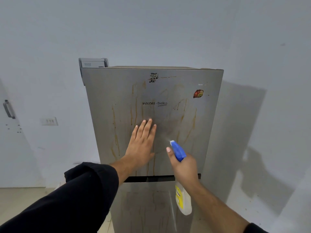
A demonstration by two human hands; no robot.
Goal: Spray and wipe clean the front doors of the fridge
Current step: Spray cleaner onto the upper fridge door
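Observation:
A grey two-door fridge stands before me. Its upper door (198, 125) is streaked with orange-brown drips and carries a red sticker (198, 93). My left hand (142, 142) lies flat against the upper door below the brand name, fingers straight. My right hand (184, 167) grips a spray bottle (183, 199) with a blue nozzle (178, 149) aimed at the door. A faint mist hangs in front of the nozzle. The lower door (144, 207) shows fainter streaks. No cloth is in view.
A small grey box (93, 62) sits on the fridge top at the back left. A pale wall surrounds the fridge, with a switch plate (49, 121) at left. A white door with a handle (8, 109) is at the far left. Tiled floor lies below.

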